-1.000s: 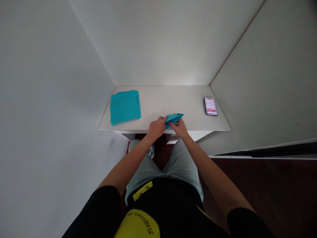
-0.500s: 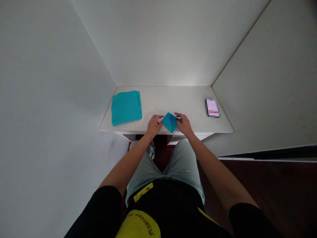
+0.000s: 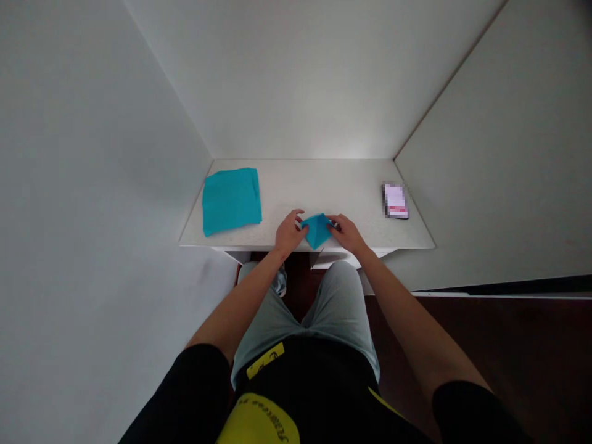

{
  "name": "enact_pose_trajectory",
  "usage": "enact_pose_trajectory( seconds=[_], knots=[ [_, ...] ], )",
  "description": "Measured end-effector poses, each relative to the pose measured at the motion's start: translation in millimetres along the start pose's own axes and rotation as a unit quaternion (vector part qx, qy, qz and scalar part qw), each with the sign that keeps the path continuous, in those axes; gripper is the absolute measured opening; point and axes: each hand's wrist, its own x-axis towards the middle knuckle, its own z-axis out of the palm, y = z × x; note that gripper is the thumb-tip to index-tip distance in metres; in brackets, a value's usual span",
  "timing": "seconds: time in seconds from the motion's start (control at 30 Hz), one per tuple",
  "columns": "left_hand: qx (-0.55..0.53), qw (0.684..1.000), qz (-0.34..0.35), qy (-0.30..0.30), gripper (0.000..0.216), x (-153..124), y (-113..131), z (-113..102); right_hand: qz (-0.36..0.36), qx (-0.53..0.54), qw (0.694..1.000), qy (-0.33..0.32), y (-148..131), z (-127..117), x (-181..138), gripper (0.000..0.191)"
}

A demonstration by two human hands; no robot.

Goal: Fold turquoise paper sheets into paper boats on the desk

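Observation:
A small folded piece of blue paper lies near the front edge of a white table. My left hand pinches its left corner, fingers curled. My right hand grips its right side, fingers closed on the paper. Both hands rest at the table's front edge, with the paper between them, its point toward me.
A stack of flat blue paper sheets lies at the table's left end. A phone-sized object with a blurred face sits at the right end. White walls close in the table on the left, back and right. Dark floor lies lower right.
The paper went from a long pointed shape held up toward the right to a compact diamond-like shape held between both hands. My hands have drawn slightly closer to it.

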Motion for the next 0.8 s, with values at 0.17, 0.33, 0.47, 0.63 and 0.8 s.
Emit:
enact_pose_trajectory(
  seconds=[0.17,0.33,0.47,0.63,0.8],
  knots=[
    [0.045,0.999,0.014,-0.011,0.026,8.1,-8.0,-7.1,-0.006,0.051,0.999,0.003,3.9,-3.3,0.3,0.047],
    [0.048,0.998,0.042,-0.002,0.029,5.0,-17.9,-7.9,0.015,0.084,0.994,0.061,9.2,3.4,-3.3,0.033],
    [0.048,0.998,0.035,0.026,0.025,4.0,-22.9,-4.9,0.020,0.065,0.995,0.072,9.7,6.9,-4.9,0.026],
    [0.060,0.997,0.041,0.004,0.023,5.7,-24.3,-5.5,0.015,0.054,0.995,0.084,10.3,8.4,-5.3,0.022],
    [0.127,0.987,0.094,-0.043,0.031,2.1,-17.7,-9.0,-0.017,0.070,0.994,0.081,12.3,10.4,-4.5,0.022]
  ],
)
